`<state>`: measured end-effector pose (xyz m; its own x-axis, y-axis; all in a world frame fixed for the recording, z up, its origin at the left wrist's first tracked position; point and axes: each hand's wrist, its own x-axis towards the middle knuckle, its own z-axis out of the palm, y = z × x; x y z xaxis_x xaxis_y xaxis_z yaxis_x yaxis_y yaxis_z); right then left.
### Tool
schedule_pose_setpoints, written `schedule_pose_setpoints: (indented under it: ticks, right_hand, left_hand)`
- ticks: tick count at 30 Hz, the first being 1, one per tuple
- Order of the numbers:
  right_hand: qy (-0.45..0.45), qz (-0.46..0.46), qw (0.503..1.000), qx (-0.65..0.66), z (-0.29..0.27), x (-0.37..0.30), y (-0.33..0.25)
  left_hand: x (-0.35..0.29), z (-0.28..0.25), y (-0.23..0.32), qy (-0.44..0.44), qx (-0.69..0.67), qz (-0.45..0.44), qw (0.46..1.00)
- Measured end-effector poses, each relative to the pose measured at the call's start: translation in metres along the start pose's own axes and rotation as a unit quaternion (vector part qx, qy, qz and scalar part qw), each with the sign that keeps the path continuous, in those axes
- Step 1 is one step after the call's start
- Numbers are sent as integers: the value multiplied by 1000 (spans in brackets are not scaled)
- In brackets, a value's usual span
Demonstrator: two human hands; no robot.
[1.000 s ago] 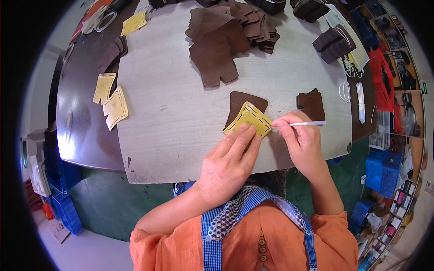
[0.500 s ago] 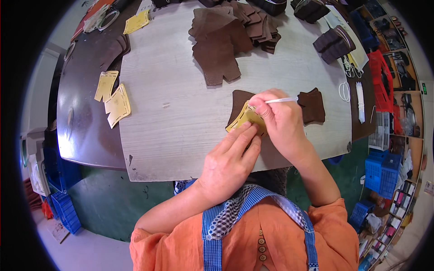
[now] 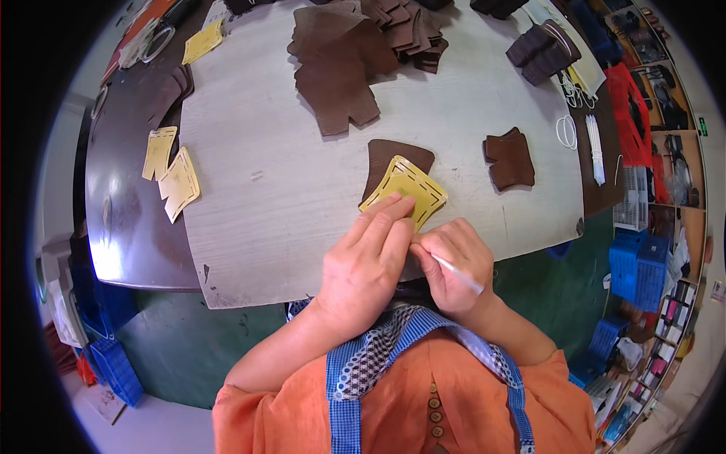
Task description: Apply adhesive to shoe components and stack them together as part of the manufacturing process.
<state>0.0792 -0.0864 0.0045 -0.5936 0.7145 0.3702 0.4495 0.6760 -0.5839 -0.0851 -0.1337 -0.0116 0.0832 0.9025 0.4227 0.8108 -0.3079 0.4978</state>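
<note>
A yellow template [image 3: 420, 191] with dashed slots along its edges lies over a dark brown leather piece [image 3: 386, 155] near the front of the board. My left hand [image 3: 355, 265] rests on the template, its outstretched fingers pressing it down from the near left. Beside it, at the template's near corner, my right hand [image 3: 463, 246] pinches a slim white marking pen [image 3: 459, 275]. The pen's tip is hidden by my fingers. To the right lies a small stack of notched brown leather pieces [image 3: 510, 160].
A pile of brown leather pieces [image 3: 336, 94] spreads across the board's [image 3: 249, 234] far side. Further yellow templates [image 3: 180, 181] lie at left on the dark table [image 3: 125, 212]. At far right are a dark bundle [image 3: 543, 51], white cord [image 3: 566, 131] and several white pens [image 3: 595, 147].
My right hand has moved with the pen from the template's far edge down to its near corner. The left hand still presses the template. The whole view has shifted slightly.
</note>
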Motion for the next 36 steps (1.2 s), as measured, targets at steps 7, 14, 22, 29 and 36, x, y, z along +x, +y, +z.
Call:
schedule_pose_setpoints:
  ticks: [7, 14, 22, 29, 36]
  right_hand:
    - [67, 88, 994, -8, -12, 26, 32]
    - [22, 134, 990, 47, -10, 31, 41]
    - [187, 247, 949, -56, -99, 7, 133]
    - [274, 246, 887, 279, -116, 29, 97]
    - [15, 287, 903, 318, -51, 24, 58]
  left_hand:
    - [-1, 2, 1, 11, -54, -32, 998]
    - [1, -5, 5, 8, -13, 4, 1000]
    - [9, -21, 15, -78, 72, -4, 994]
    - [-6, -25, 4, -119, 66, -22, 990]
    - [-12, -24, 1, -17, -39, 47, 998]
